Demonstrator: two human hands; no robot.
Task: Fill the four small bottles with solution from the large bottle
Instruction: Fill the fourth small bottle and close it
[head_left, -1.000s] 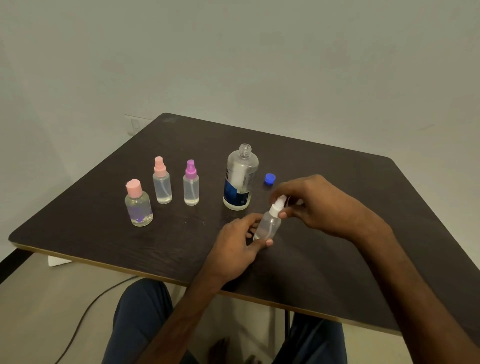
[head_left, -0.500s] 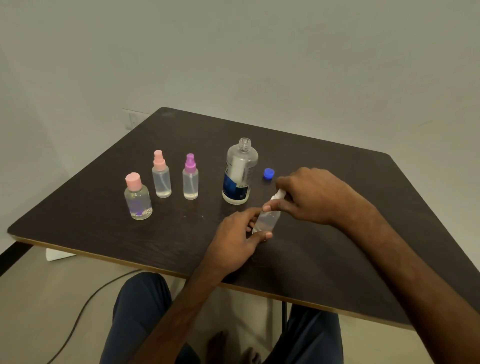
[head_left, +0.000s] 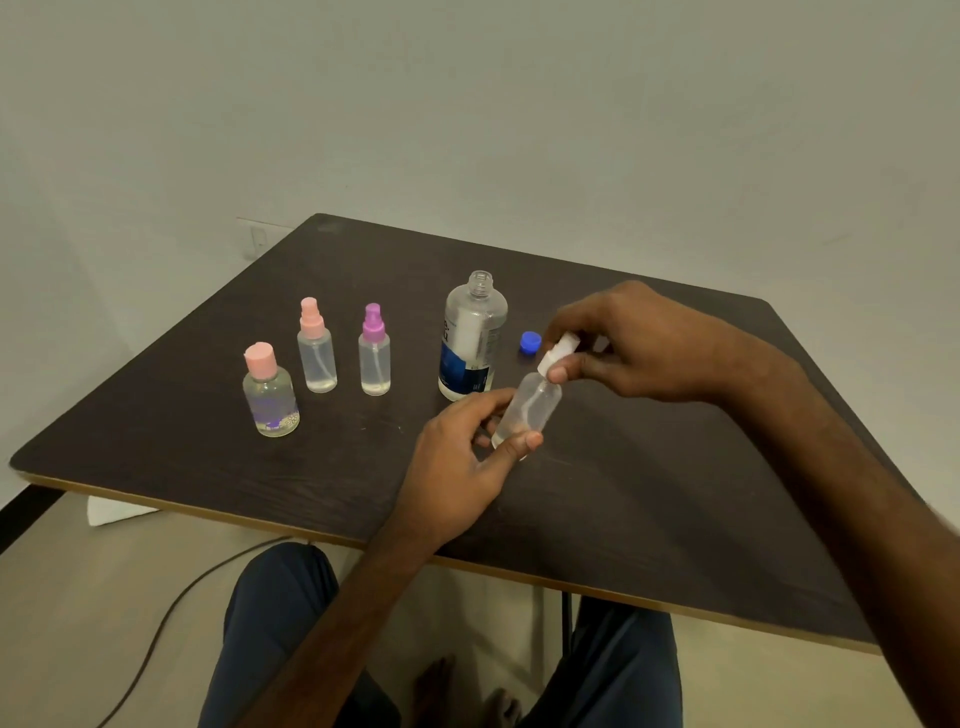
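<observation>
A small clear spray bottle (head_left: 532, 408) with a white spray top (head_left: 558, 351) leans to the right over the dark table (head_left: 649, 509). My left hand (head_left: 462, 467) grips its lower body between thumb and fingers. My right hand (head_left: 634, 343) pinches the white top. The large clear bottle (head_left: 472, 338) with a blue label stands uncapped just behind, its blue cap (head_left: 530, 343) lying to its right. To the left stand a purple-topped spray bottle (head_left: 374, 353), a pink-topped spray bottle (head_left: 316, 348) and a squat pink-capped bottle (head_left: 269, 392), all holding clear liquid.
The table's near edge (head_left: 311, 540) runs just above my knees. A dark cable (head_left: 156, 634) trails over the floor at the left, and a white cloth (head_left: 111, 512) lies on the floor under the table's left corner. A wall socket (head_left: 257, 239) sits behind the table.
Both hands have kept hold of the white-topped bottle. My right hand has lifted slightly with the white top, and the bottle tilts more to the right.
</observation>
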